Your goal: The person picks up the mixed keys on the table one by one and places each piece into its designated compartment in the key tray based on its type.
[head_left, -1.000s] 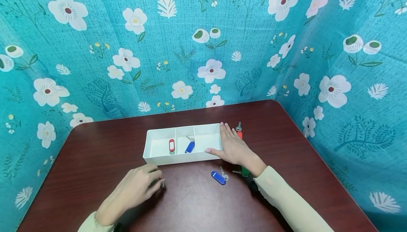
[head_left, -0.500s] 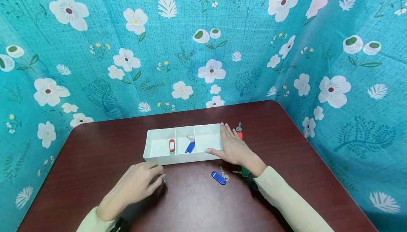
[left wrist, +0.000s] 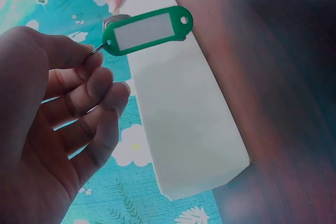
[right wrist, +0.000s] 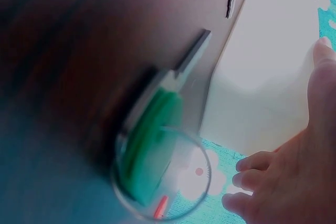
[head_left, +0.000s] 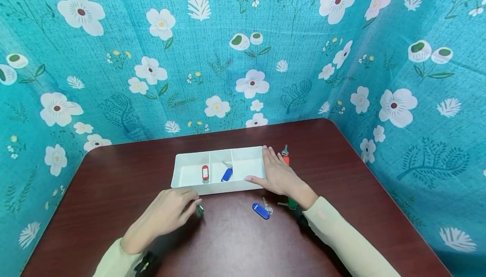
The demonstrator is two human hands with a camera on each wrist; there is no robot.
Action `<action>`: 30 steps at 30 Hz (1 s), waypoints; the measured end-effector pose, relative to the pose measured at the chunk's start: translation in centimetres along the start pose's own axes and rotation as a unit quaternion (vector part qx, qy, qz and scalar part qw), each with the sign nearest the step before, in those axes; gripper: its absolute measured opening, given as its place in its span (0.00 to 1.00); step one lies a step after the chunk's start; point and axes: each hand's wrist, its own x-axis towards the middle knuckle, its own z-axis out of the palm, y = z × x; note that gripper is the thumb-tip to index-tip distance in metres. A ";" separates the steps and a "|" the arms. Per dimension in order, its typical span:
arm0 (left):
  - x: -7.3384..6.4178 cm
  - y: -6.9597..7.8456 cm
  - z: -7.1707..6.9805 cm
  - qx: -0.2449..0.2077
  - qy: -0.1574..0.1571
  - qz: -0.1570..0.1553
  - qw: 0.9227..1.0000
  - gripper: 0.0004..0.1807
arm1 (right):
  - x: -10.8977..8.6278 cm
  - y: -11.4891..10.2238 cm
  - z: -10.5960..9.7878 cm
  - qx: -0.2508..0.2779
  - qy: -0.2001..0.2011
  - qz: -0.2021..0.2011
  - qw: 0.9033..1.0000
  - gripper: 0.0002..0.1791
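Observation:
My left hand (head_left: 165, 211) pinches the metal ring of a green key tag (left wrist: 144, 31) between thumb and forefinger, just in front of a white divided tray (head_left: 228, 188). A grey metal piece shows partly behind the tag in the left wrist view. My right hand (head_left: 282, 176) rests on the tray's right end, fingers straight and thumb along the front rim. In the left compartment lies a red key tag (head_left: 205, 172), its key mostly hidden. The middle compartment holds a blue key tag (head_left: 227, 174) with a key.
Another blue key tag (head_left: 260, 211) with keys lies on the dark table (head_left: 235, 243) before the tray. By my right wrist is a second green key tag (right wrist: 152, 145) with its key and ring. A red-orange key tag (head_left: 286, 160) sits beyond my right hand. Floral curtain (head_left: 216, 57) surrounds the table.
My left hand has moved slightly right and toward the tray, and more of the green key tag shows past its fingers. My right hand and the tray have stayed in place.

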 end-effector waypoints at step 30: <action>2.9 0.9 -2.1 -0.066 -0.009 0.001 0.998 0.08 | 0.2 0.1 0.1 -0.001 0.001 -0.004 1.000 0.71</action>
